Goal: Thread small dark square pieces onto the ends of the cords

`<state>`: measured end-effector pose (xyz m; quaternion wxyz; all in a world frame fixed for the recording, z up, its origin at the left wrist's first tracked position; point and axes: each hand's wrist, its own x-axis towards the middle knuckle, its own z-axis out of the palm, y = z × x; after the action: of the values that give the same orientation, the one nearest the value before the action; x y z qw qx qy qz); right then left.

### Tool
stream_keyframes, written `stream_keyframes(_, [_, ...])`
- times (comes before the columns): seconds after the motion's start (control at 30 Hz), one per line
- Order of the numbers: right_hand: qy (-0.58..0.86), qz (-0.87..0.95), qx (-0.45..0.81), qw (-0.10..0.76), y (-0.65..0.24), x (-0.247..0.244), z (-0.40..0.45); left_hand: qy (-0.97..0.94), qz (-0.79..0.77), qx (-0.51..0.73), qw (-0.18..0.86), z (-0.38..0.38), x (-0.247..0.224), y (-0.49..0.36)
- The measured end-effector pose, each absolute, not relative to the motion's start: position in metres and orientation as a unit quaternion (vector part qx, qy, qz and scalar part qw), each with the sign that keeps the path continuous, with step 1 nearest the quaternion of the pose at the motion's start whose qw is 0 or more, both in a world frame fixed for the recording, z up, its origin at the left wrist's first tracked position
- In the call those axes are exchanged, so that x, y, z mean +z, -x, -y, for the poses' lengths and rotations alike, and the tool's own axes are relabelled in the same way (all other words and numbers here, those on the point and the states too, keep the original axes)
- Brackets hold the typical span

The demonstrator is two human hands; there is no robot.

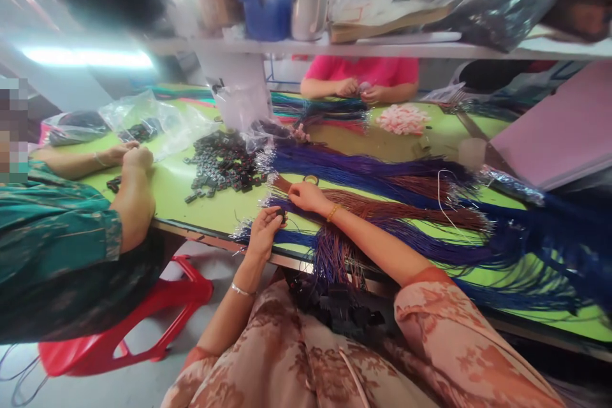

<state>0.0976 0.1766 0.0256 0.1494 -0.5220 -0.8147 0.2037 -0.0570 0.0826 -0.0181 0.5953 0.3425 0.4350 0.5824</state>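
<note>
My left hand (264, 231) pinches a small black plastic connector (281, 216) near the table's front edge, and a thin dark wire trails close to it. To its right, my right hand (308, 197) lies over the end of the brown wire bundle (377, 207), fingers closed in a pinch; what is between them is too small to make out. Blue wires (325, 172) with shiny metal tips run just beyond it. Below, wires with black connectors (339, 299) hang over the edge at my lap.
A heap of black connectors (224, 162) lies left of the wires. A roll of tape (312, 179) sits behind my right hand. Co-workers' hands are at the left (131, 156) and across the table (361, 89), near pink parts (403, 119). A shelf (411, 47) crosses above; a red stool (182, 299) stands lower left.
</note>
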Motion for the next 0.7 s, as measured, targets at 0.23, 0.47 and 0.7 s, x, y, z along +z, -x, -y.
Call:
stream_keyframes(0.23, [0.563,0.815,0.127,0.054,-0.075,0.008,-0.190,-0.347,-0.435,0.571,0.604,-0.084,-0.030,0.058])
stream_keyframes(0.47, [0.546,0.829,0.109,0.061,-0.077,0.008,-0.183,-0.356,-0.439,0.561,0.604,-0.083,-0.031,0.059])
stream_keyframes(0.7, [0.489,0.810,0.223,0.236,-0.068,0.010,-0.185,-0.358,-0.443,0.557,0.604,-0.081,-0.030,0.058])
